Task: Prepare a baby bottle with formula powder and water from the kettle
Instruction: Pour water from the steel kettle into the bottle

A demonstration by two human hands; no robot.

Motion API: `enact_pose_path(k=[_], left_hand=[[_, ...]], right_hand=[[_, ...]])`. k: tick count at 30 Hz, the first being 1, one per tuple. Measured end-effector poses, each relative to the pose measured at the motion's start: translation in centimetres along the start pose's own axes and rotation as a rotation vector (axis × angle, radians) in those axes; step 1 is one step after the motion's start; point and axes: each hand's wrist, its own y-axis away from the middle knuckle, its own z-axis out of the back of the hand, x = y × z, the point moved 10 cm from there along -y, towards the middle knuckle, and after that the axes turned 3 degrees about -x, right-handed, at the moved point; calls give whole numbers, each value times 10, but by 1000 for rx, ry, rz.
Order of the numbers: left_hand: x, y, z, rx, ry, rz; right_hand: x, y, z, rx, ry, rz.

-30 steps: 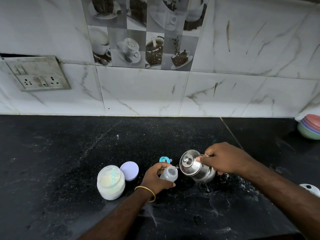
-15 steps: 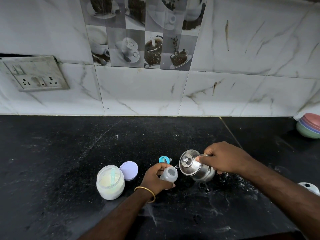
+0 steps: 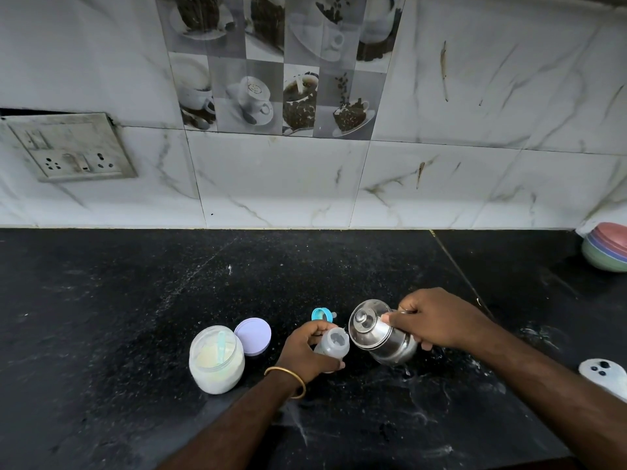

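Observation:
My left hand (image 3: 305,351) grips the small translucent baby bottle (image 3: 334,346), whose open mouth faces up. A steel kettle (image 3: 380,332) with a knobbed lid is tilted toward the bottle, and my right hand (image 3: 437,320) holds it by the handle. The kettle's spout sits right beside the bottle mouth. Behind the bottle lies its teal collar with the teat (image 3: 320,314). To the left stands the open formula jar (image 3: 217,359) with a pale scoop inside, and its lilac lid (image 3: 252,336) lies next to it.
The black stone counter (image 3: 135,300) has powder or water smears near the kettle. A stack of coloured bowls (image 3: 607,251) stands at the far right by the wall. A white phone (image 3: 605,376) lies at the right edge. A socket plate (image 3: 71,147) is on the tiled wall.
Hardly anything differs: both hands keep their hold, and the kettle stays tilted at the bottle's mouth in nearly the same place.

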Motion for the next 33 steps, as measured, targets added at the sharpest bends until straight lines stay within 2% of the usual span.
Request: enact_pose_path(k=[5, 9, 13, 22, 33], left_hand=[[-2, 2, -3, 5, 6, -8], [0, 3, -4, 7, 9, -5], [2, 3, -1, -12, 14, 9], [-3, 4, 9, -46, 78, 35], [0, 5, 20, -91, 88, 53]], right_hand=[[7, 4, 4, -22, 98, 3], [3, 3, -2, -7, 48, 1], [-10, 1, -18, 48, -163, -14], [-56, 9, -78, 84, -772, -182], [-99, 4, -127, -23, -895, -280]])
